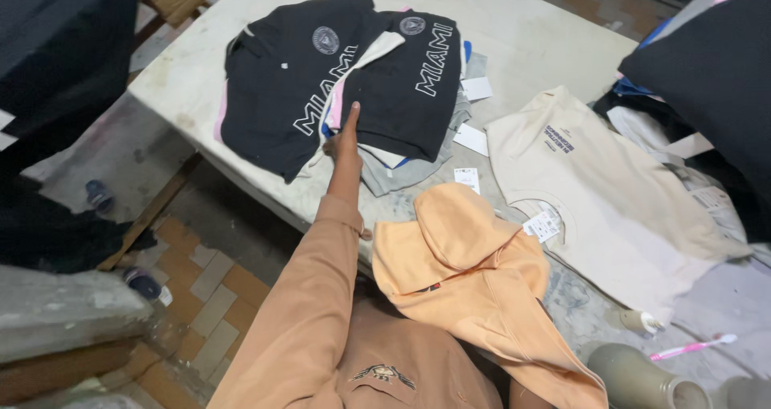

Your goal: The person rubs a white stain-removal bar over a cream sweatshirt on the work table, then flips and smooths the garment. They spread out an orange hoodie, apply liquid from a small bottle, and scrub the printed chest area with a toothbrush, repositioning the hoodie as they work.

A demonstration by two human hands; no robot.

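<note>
My left hand (347, 140) reaches out of an orange sleeve to a pile of folded clothes on the white table (530, 32). Its thumb lies on top and its fingers are tucked under the edge of the right black shirt (405, 96), which has white lettering. A second black shirt (277, 88) of the same kind lies to the left of the hand. Grey, white and blue folded garments (393, 172) show beneath them. An orange hooded top (474, 272) lies crumpled near my body. My right hand is out of sight.
A cream t-shirt (594, 184) with paper tags lies flat to the right. Dark garments hang at the right edge (715, 80) and at the left (56, 48). A pink toothbrush (691, 346) and a grey-green jar (642, 377) sit at the bottom right. Sandals (100, 194) lie on the floor.
</note>
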